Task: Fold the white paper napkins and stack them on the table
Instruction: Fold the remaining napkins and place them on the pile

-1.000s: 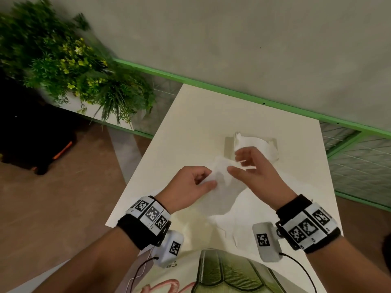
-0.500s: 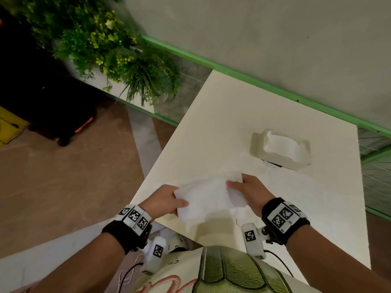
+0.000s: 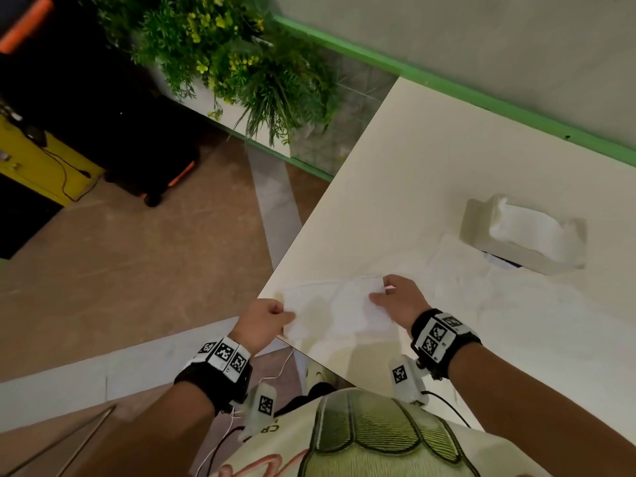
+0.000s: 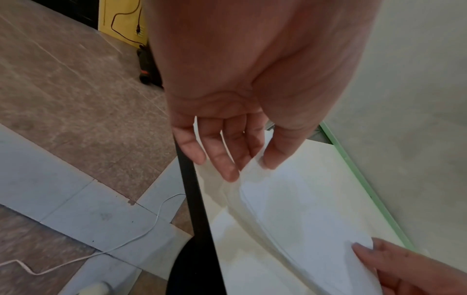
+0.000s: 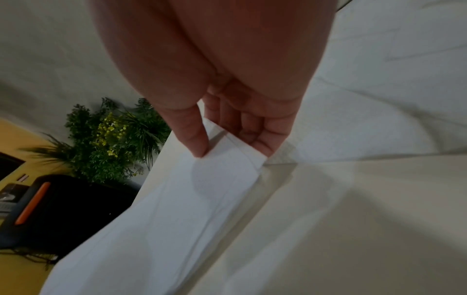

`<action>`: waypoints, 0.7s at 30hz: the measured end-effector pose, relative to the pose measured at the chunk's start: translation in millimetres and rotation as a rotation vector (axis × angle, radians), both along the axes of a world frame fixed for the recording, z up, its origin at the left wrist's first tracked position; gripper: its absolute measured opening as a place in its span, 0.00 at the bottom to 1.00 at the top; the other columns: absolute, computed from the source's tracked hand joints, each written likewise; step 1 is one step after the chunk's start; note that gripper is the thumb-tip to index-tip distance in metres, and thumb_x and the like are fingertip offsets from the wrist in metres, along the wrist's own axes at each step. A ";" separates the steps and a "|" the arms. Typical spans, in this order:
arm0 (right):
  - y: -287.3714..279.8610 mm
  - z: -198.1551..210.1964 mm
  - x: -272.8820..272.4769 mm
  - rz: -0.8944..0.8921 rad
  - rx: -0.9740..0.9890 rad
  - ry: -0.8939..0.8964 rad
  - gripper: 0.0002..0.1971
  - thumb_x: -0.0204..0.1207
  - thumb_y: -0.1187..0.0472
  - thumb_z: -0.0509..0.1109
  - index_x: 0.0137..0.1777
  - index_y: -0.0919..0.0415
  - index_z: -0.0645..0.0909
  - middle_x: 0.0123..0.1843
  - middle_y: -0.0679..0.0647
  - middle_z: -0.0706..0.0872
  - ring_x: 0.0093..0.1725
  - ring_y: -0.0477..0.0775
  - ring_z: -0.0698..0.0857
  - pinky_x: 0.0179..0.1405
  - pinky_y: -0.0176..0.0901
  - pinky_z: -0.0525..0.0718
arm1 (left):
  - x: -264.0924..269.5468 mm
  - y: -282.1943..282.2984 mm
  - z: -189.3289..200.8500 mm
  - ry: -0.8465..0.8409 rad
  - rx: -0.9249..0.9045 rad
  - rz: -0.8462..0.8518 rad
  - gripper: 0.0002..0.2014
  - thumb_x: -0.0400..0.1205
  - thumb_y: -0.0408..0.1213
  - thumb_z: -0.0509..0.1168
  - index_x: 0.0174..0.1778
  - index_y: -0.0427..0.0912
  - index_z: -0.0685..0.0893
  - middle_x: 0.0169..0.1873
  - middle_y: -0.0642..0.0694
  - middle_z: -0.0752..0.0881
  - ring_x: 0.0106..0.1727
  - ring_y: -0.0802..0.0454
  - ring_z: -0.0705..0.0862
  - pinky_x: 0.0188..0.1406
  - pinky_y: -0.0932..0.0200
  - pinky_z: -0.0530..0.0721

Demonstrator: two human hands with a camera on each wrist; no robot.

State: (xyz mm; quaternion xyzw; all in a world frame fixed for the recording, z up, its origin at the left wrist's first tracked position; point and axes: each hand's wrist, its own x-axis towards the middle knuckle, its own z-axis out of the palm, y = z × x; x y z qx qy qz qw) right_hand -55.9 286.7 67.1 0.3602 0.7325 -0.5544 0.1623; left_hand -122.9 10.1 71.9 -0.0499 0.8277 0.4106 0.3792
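Note:
A white paper napkin (image 3: 335, 306) (image 4: 298, 209) (image 5: 177, 199) is stretched between both hands just above the near left corner of the cream table (image 3: 430, 173). My left hand (image 3: 265, 318) (image 4: 252, 161) pinches its left end between thumb and fingers. At the napkin's right end, my right hand (image 3: 395, 297) (image 5: 227, 143) pinches it between thumb and fingers. Other unfolded napkins (image 3: 509, 304) lie spread flat on the table to the right. A white tissue box (image 3: 523, 235) with a napkin sticking out stands behind them.
The table's left edge (image 3: 309, 218) drops to a brown tiled floor. A planter of green plants (image 3: 241, 63) stands at the far left, with a black and orange case (image 3: 151, 156) and a yellow cabinet (image 3: 38, 163) beyond. A green rail (image 3: 481, 98) runs along the wall.
Both hands carried the napkin from mid-table, in front of the tissue box, towards me and left to the near corner, and pulled it out wide between them.

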 end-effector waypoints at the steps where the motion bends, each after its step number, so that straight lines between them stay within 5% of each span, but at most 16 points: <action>1: 0.2 -3.0 -3.5 0.016 0.018 0.000 0.06 0.77 0.67 0.75 0.47 0.58 0.81 0.48 0.58 0.90 0.47 0.61 0.90 0.47 0.53 0.89 | -3.4 0.4 -2.7 0.008 -0.015 -0.002 0.11 0.82 0.33 0.72 0.35 0.34 0.85 0.28 0.46 0.86 0.29 0.55 0.83 0.37 0.58 0.84; 4: 2.1 -6.3 -6.4 0.092 0.149 -0.028 0.10 0.78 0.61 0.73 0.57 0.53 0.77 0.52 0.53 0.88 0.51 0.58 0.88 0.50 0.51 0.87 | -11.9 2.8 -8.6 0.026 -0.077 -0.049 0.11 0.82 0.37 0.72 0.35 0.38 0.83 0.28 0.47 0.85 0.27 0.54 0.85 0.44 0.49 0.87; 7: 9.5 2.8 4.1 0.216 0.374 0.030 0.18 0.79 0.60 0.71 0.67 0.54 0.74 0.58 0.52 0.82 0.51 0.54 0.84 0.48 0.44 0.82 | -12.2 4.1 -12.6 0.087 -0.215 -0.177 0.16 0.80 0.45 0.72 0.31 0.44 0.76 0.30 0.48 0.81 0.34 0.48 0.82 0.41 0.51 0.81; 9: 22.1 7.5 21.6 0.303 0.519 0.091 0.20 0.79 0.60 0.70 0.70 0.55 0.73 0.62 0.53 0.78 0.54 0.55 0.83 0.54 0.49 0.84 | -8.1 0.6 -14.9 0.116 -0.284 -0.247 0.18 0.81 0.51 0.71 0.31 0.47 0.75 0.31 0.49 0.82 0.37 0.50 0.84 0.42 0.53 0.81; 14: 76.5 14.2 104.3 0.426 0.751 0.028 0.13 0.76 0.50 0.72 0.54 0.55 0.78 0.53 0.50 0.74 0.52 0.55 0.78 0.48 0.47 0.80 | 4.2 -4.0 -6.1 0.174 -0.334 -0.244 0.28 0.83 0.61 0.65 0.35 0.36 0.86 0.31 0.41 0.89 0.37 0.44 0.88 0.44 0.48 0.84; 17: 107.0 10.9 166.5 0.468 0.879 -0.050 0.24 0.66 0.35 0.73 0.48 0.54 0.77 0.47 0.50 0.75 0.47 0.57 0.77 0.42 0.50 0.81 | 11.5 -3.9 -3.0 0.237 -0.396 -0.215 0.29 0.84 0.61 0.63 0.30 0.39 0.85 0.25 0.45 0.87 0.32 0.47 0.86 0.39 0.50 0.81; 21: 126.7 -4.5 233.2 0.607 0.911 -0.191 0.36 0.59 0.22 0.65 0.54 0.51 0.78 0.53 0.51 0.77 0.50 0.56 0.77 0.46 0.50 0.81 | 21.1 5.2 0.8 0.267 -0.471 -0.223 0.26 0.84 0.61 0.62 0.32 0.42 0.84 0.28 0.46 0.88 0.34 0.47 0.86 0.38 0.51 0.82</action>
